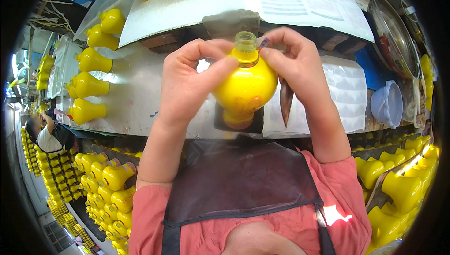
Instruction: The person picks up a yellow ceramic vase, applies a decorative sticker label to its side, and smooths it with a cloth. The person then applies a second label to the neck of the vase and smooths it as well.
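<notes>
A glossy yellow bottle (pixel 246 84) with a round body and a bare clear glass mouth (pixel 246 41) stands upright before me. A thin dark patterned band (pixel 248 63) runs around the base of its neck. My left hand (pixel 194 70) is closed at the neck's left side, thumb pressed near the band, other fingertips partly hidden behind. On the right side, my right hand (pixel 295 58) pinches a small printed strip (pixel 263 44) close to the neck. A brown pointed blade-like tool (pixel 286 103) hangs below that hand's palm, its upper end hidden by the fingers.
Several yellow bottles (pixel 95 60) lie along the table's left side. White sheets (pixel 344 96) with rows of pale shapes lie at right, near a light-blue bucket (pixel 387 104). A raised white board (pixel 187 9) is ahead. Racked yellow bottles (pixel 110 175) flank me; another person (pixel 49 135) is far left.
</notes>
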The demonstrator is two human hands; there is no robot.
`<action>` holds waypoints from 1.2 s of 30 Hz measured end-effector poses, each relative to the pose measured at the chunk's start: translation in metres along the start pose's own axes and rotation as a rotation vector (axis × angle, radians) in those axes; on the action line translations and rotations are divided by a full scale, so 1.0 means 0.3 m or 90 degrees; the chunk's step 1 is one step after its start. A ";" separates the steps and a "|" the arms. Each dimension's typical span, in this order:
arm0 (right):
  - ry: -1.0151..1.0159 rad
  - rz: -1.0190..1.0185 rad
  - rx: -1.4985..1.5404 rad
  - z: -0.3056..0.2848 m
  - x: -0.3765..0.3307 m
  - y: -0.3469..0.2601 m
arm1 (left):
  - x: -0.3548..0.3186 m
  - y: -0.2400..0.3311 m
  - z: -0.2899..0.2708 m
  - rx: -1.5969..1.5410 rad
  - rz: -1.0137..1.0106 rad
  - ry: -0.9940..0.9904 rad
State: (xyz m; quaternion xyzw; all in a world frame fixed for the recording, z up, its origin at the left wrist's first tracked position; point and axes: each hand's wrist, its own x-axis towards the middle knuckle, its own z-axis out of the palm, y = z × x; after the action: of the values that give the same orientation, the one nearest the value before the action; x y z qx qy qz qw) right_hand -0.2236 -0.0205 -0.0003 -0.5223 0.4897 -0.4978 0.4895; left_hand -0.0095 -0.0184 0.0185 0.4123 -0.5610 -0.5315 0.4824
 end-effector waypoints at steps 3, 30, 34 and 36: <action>0.006 0.000 0.060 -0.021 0.028 -0.017 | -0.002 -0.002 -0.001 0.009 0.004 0.001; -0.194 0.040 -0.021 -0.054 0.048 -0.039 | 0.024 -0.002 -0.040 -0.006 -0.013 -0.042; -0.207 0.007 -0.008 -0.046 0.054 -0.031 | 0.029 -0.005 -0.047 -0.012 -0.011 -0.047; -0.219 0.018 -0.021 -0.048 0.054 -0.041 | 0.031 -0.007 -0.050 0.003 -0.017 -0.041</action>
State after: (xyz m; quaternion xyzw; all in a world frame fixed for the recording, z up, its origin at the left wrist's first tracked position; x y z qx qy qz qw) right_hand -0.2373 -0.0366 0.0129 -0.6008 0.4139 -0.3863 0.5643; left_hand 0.0034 -0.0307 0.0169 0.4035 -0.5724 -0.5494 0.4558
